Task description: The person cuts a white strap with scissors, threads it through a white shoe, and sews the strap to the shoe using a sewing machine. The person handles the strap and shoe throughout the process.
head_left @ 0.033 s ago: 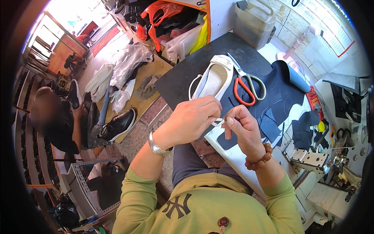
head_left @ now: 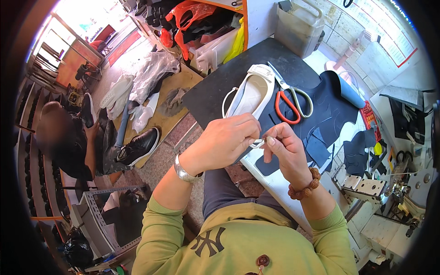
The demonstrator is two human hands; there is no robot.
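My left hand (head_left: 229,140) and my right hand (head_left: 287,149) meet above the bench's near edge. Between them shows a short piece of thin white strap (head_left: 257,143). The left fingers are closed around it, and my right thumb and forefinger pinch at its end; the fingers hide most of it. Just beyond lies a white sandal (head_left: 256,91), its pale insole facing up and a thin strap looped out on its left side. Whether the held strap joins the sandal is hidden. To its right, scissors (head_left: 293,103) with one red and one pale handle lie partly open.
A black mat (head_left: 220,75) covers the bench, with dark sheet scraps (head_left: 316,146) at right. Behind stands a cloudy plastic jug (head_left: 299,27); a sewing machine (head_left: 366,185) is at lower right. At left, another person (head_left: 68,137) holds a shoe near a board bearing a black shoe (head_left: 140,147).
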